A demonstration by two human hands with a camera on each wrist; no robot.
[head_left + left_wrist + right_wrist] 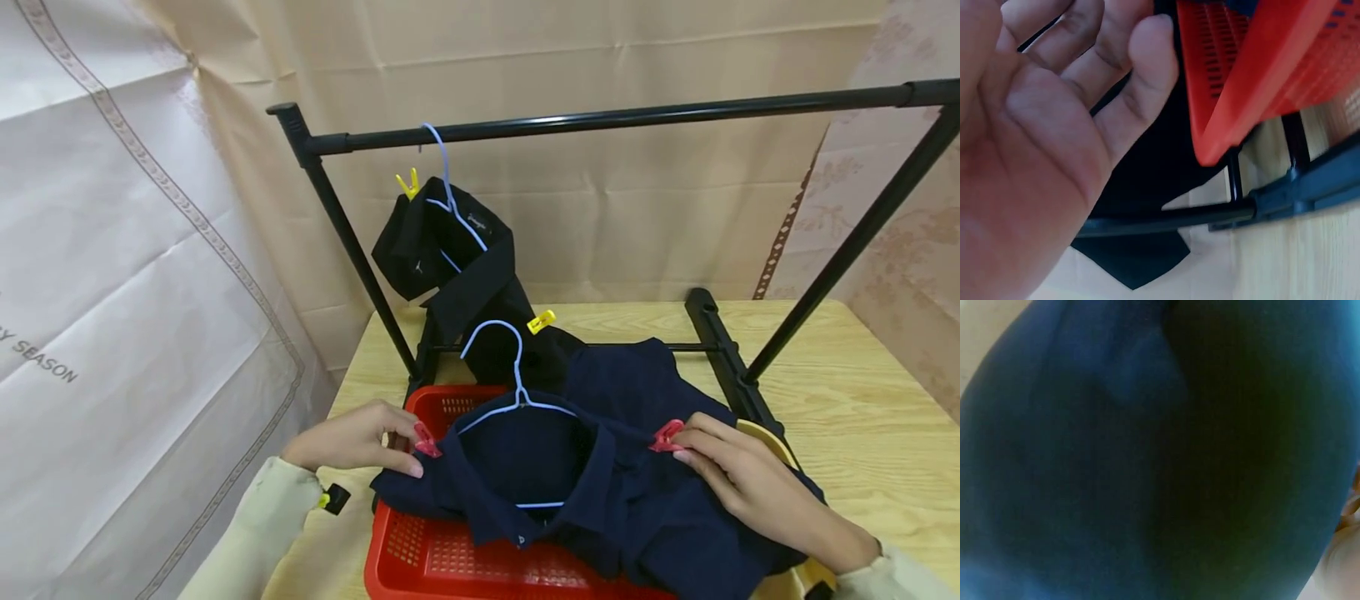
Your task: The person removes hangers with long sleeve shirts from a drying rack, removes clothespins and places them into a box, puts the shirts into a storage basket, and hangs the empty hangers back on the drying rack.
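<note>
A navy collared shirt [637, 500] on a light blue hanger [517, 379] lies over a red basket [405, 550], its collar open toward me. At its left shoulder area, my left hand [367, 437] pinches a red clothespin [426, 440], the thumb low against the cloth. Across the collar, my right hand [742, 475] grips another red clothespin [666, 435] on the shirt. The left wrist view shows the palm [1029, 162] and loosely bent fingers, with the fingertips' hold hidden. Dark blue cloth [1116, 462] fills most of the right wrist view.
A black rack [585, 123] stands on the wooden table [862, 400]. From its bar hangs a black shirt [487, 275] on a blue hanger [447, 179], with yellow clothespins [408, 183] on it. A yellow container [765, 440] shows partly beneath the navy shirt.
</note>
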